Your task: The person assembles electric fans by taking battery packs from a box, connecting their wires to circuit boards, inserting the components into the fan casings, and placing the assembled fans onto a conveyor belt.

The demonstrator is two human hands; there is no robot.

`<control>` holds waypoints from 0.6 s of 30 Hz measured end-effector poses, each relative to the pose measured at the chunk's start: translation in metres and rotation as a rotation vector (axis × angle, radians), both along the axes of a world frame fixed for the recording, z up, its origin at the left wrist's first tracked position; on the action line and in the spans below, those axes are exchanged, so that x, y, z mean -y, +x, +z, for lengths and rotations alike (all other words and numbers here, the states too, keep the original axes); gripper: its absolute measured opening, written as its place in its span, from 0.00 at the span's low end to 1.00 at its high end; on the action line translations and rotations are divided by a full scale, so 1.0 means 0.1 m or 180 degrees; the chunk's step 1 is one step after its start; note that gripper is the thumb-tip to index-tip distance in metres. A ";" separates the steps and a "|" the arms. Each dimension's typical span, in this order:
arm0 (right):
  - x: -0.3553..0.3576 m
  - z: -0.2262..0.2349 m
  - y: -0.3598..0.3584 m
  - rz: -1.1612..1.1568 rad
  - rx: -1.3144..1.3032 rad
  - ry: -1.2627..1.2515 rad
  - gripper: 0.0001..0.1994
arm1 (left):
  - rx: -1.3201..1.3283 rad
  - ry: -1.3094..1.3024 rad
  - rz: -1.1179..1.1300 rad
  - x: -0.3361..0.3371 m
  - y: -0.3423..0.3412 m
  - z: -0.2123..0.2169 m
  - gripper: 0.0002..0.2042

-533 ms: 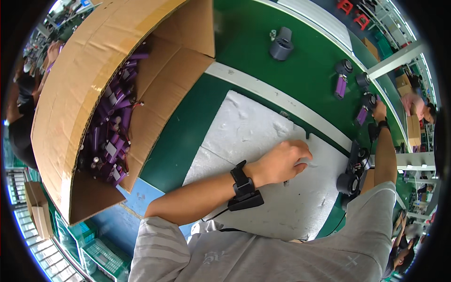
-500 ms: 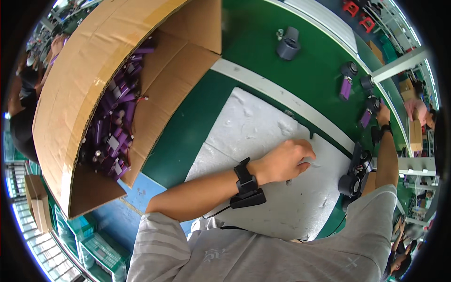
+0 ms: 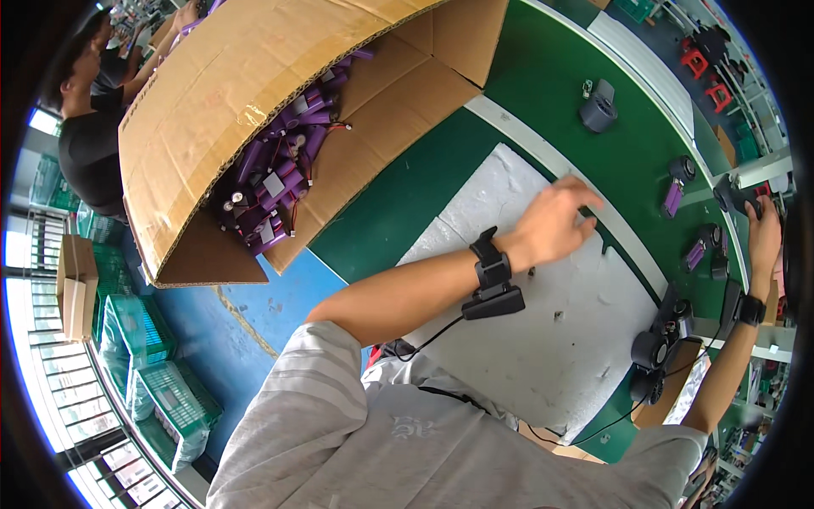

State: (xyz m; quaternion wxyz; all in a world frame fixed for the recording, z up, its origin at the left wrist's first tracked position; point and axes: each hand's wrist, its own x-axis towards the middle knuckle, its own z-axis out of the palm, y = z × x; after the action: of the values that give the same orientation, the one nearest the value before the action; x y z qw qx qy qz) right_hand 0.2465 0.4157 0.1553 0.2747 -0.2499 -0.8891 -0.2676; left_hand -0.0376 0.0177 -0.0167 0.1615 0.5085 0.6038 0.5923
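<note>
My left hand [image 3: 553, 226] hovers over the white foam board [image 3: 500, 204], its fingers apart and slightly blurred, with nothing seen in them. At the far right edge of the bench, my right hand [image 3: 765, 236] is closed around a dark grey plastic housing [image 3: 733, 197]. Nearest to that hand on the green bench are two dark housings, each with a purple battery pack [image 3: 672, 202] or a second purple battery pack [image 3: 695, 254] beside it. Another dark grey housing [image 3: 599, 112] stands alone farther back.
On the left a large open cardboard box [image 3: 246, 110] lies tilted with several purple battery packs [image 3: 284, 178] inside. A dark device with round parts [image 3: 651, 349] and a cable sits at the board's right. Green crates [image 3: 174, 399] stand lower left; a co-worker [image 3: 89, 153] is beyond the box.
My right hand has moved outward to the right and now has a dark housing in it. My left hand has lifted a little away from me. The whole view has shifted.
</note>
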 end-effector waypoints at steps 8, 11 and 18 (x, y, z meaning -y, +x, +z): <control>3.30 -0.45 -0.62 0.0768 -0.0278 -0.1569 0.13 | -0.1968 -0.1188 0.2599 0.18 -1.47 0.18 0.18; 3.73 -0.99 -0.49 0.1283 -0.0106 -0.1484 0.13 | -0.2599 -0.1900 0.3120 0.28 -2.12 0.22 0.21; 3.83 -1.33 -0.44 0.2113 -0.0004 -0.3045 0.11 | -0.3473 -0.3328 0.3448 0.71 -3.32 0.00 0.21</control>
State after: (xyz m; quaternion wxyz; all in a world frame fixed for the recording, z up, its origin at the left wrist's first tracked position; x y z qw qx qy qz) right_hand 0.2023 0.0329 0.0219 0.2009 -0.0544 -0.9417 0.2643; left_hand -0.3697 -0.0528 -0.0169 -0.2347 0.2279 0.9414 -0.0816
